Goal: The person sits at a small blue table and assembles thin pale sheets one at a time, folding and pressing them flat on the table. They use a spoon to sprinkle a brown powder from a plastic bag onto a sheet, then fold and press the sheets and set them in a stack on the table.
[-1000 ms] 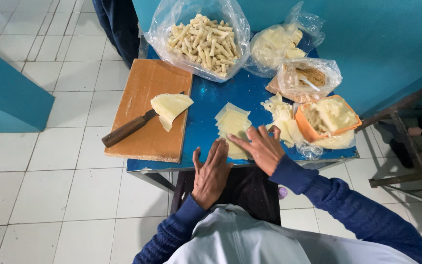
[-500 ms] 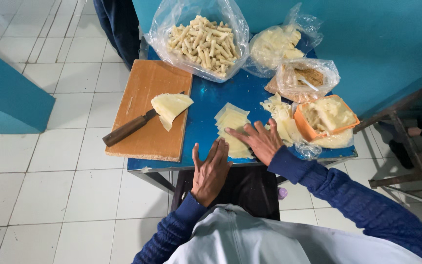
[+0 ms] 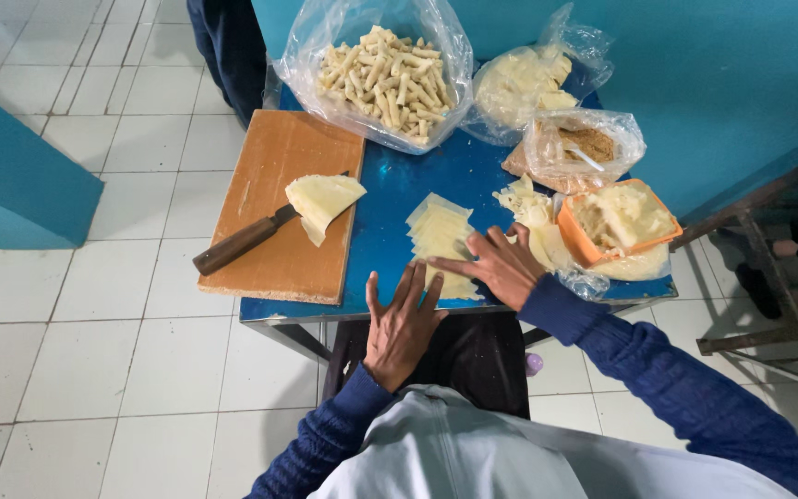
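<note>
One blue metal table (image 3: 390,208), glossy. One flat wood board (image 3: 279,194) w/ 1 wood-handled knife (image 3: 242,242) & 1 pale folded sheet (image 3: 322,199). 3 clear plastic bags; biggest (image 3: 371,65) full of rolled sticks. 1 orange tub (image 3: 584,242). 1 stack of thin square wrappers (image 3: 441,236), centre of table. Right hand (image 3: 501,268) flat on stack, fingers spread, not gripping. Left hand (image 3: 402,323) open, fingers on table edge beside stack.

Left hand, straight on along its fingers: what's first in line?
The left hand lies flat at the table's near edge, fingers pointing away from the person. Straight ahead, the stack of pale square sheets comes first; its near corner looks almost at the fingertips, though depth is unclear.
</note>
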